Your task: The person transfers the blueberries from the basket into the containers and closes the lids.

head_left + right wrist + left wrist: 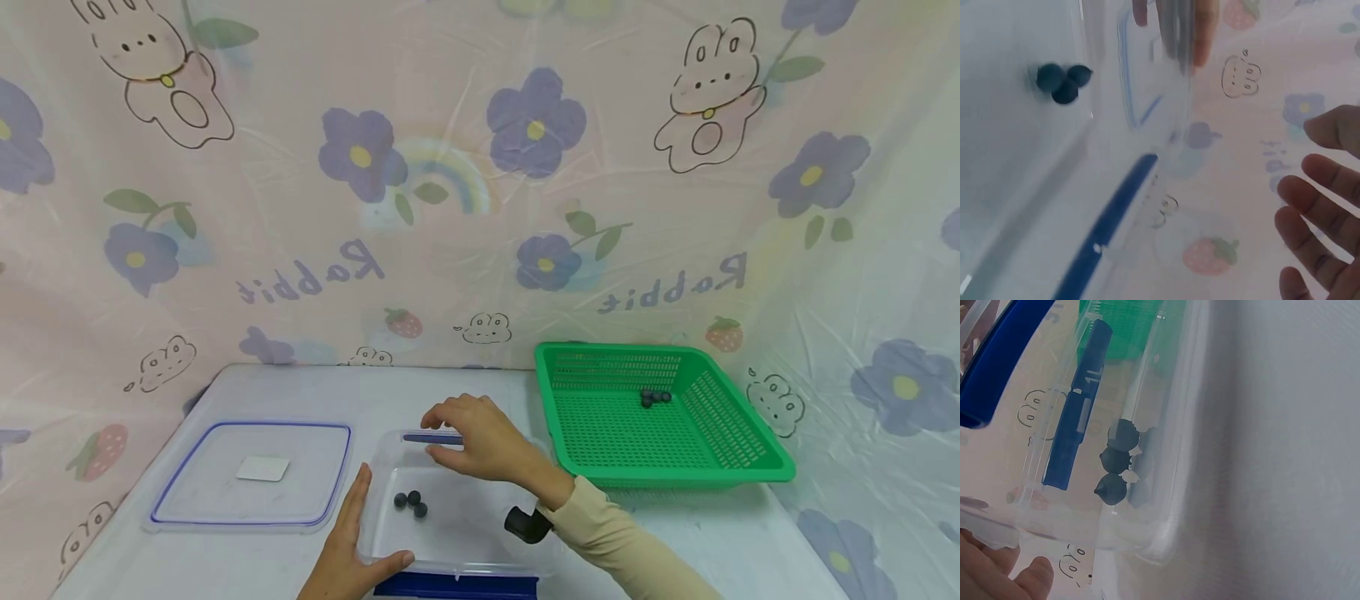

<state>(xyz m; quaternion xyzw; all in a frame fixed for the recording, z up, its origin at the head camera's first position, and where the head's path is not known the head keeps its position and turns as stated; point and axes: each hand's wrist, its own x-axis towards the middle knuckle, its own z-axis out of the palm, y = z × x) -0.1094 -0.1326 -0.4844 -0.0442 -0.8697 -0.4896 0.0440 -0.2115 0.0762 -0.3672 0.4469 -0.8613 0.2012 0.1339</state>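
Observation:
A clear plastic box [465, 533] with blue clips stands in front of me. Inside, near its left side, lie three dark, round berries that look like blueberries [1113, 490]. My left hand [348, 542] is at the box's left side, fingers straight along the wall and thumb extended over the front corner. Over the back of the box hovers my right hand [480, 442], close to the blue back clip [1104, 231]. Its fingers are spread and slightly bent, with nothing held between them; the right wrist view shows them apart from the box.
A green basket [667, 475] at the right holds several similar dark berries [655, 397]. On the left lies a clear lid [202, 479] with a blue seal and a white label or card [262, 468]. A patterned curtain [450, 250] hangs behind the white table [247, 567].

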